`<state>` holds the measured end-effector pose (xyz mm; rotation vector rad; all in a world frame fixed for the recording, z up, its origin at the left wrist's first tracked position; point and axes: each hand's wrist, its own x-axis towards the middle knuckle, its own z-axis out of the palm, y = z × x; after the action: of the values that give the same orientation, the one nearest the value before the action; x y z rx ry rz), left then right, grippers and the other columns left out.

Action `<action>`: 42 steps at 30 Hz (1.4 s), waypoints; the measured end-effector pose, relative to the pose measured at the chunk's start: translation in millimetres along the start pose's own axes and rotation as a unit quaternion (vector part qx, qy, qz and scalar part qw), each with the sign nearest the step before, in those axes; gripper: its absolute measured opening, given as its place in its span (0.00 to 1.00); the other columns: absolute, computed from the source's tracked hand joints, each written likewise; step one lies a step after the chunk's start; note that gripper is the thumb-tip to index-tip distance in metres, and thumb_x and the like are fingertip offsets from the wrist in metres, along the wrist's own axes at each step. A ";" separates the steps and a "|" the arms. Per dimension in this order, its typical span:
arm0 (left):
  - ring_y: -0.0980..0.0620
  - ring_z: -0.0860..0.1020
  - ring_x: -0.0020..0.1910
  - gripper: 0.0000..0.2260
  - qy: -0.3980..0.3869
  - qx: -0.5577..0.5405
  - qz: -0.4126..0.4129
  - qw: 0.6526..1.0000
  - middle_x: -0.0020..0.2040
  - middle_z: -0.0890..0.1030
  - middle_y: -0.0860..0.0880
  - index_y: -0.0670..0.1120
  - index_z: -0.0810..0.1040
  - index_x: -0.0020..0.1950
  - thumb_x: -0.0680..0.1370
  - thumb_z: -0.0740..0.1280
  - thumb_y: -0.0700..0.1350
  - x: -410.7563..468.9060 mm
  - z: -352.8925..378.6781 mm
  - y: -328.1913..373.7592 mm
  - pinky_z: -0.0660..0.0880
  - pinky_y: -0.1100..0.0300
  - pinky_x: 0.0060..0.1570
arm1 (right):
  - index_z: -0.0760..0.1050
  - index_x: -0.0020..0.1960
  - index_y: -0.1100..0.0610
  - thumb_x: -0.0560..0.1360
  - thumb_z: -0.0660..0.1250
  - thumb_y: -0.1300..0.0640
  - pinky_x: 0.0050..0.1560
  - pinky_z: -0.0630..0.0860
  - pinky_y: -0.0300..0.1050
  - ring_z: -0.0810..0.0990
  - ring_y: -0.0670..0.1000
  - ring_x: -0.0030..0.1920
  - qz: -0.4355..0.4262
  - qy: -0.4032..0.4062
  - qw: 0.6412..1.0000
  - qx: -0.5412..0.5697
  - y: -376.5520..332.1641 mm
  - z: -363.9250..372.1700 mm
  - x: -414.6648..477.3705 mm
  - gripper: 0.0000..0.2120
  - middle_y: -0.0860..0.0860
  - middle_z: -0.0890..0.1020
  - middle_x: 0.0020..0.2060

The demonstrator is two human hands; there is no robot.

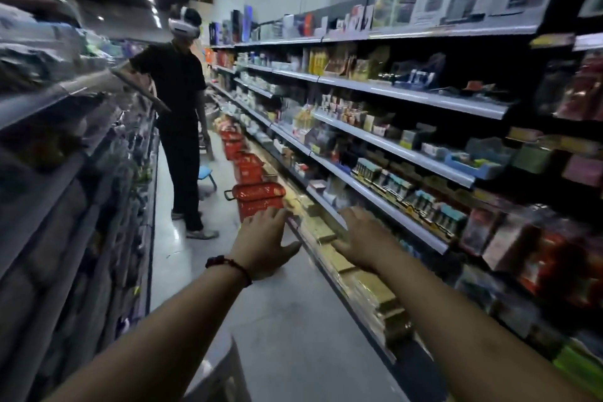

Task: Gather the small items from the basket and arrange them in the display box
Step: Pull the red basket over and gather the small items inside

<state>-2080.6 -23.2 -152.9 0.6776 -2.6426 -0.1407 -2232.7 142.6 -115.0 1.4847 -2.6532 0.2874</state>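
Left shelving (58,127) motion-blurred, basket (257,197) contents unreadable, right shelf goods (424,206) too small

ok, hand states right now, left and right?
Left hand: open, fingers spread, holding nothing.
Right hand: open, fingers spread, holding nothing.

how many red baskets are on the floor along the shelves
4 visible: nearest just beyond the hands, then and in a row down the aisle; more may be hidden.

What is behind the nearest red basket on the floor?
Behind the nearest red basket more red baskets stand in a row along the shelf base. Their contents cannot be seen. Both hands, left and right, are empty.
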 end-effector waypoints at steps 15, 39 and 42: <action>0.50 0.73 0.64 0.28 -0.009 0.017 -0.055 0.998 0.68 0.74 0.52 0.56 0.66 0.72 0.76 0.65 0.65 363.9 162.7 -70.3 0.69 0.52 0.66 | 0.61 0.74 0.49 0.76 0.65 0.41 0.65 0.73 0.56 0.71 0.57 0.67 -0.083 -0.014 0.994 0.066 158.5 93.9 394.6 0.31 0.52 0.70 0.69; 0.45 0.74 0.63 0.29 -0.131 0.057 -0.126 0.982 0.65 0.74 0.49 0.53 0.67 0.69 0.74 0.65 0.66 778.8 351.9 -416.8 0.69 0.47 0.65 | 0.62 0.75 0.52 0.76 0.66 0.42 0.64 0.72 0.53 0.72 0.58 0.66 -0.068 -0.108 0.985 0.118 148.5 290.9 962.3 0.32 0.54 0.71 0.69; 0.43 0.73 0.65 0.30 -0.145 0.062 -0.115 0.981 0.67 0.72 0.48 0.52 0.67 0.70 0.73 0.66 0.65 825.4 368.7 -460.0 0.69 0.46 0.66 | 0.63 0.74 0.52 0.75 0.67 0.44 0.61 0.73 0.52 0.73 0.58 0.64 -0.051 -0.124 0.983 0.126 141.7 313.1 1020.0 0.31 0.53 0.71 0.68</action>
<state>-2689.2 -824.5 -280.6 1.0800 -2.8573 -0.1496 -2883.4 -701.1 -267.8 1.8355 -2.8023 0.4741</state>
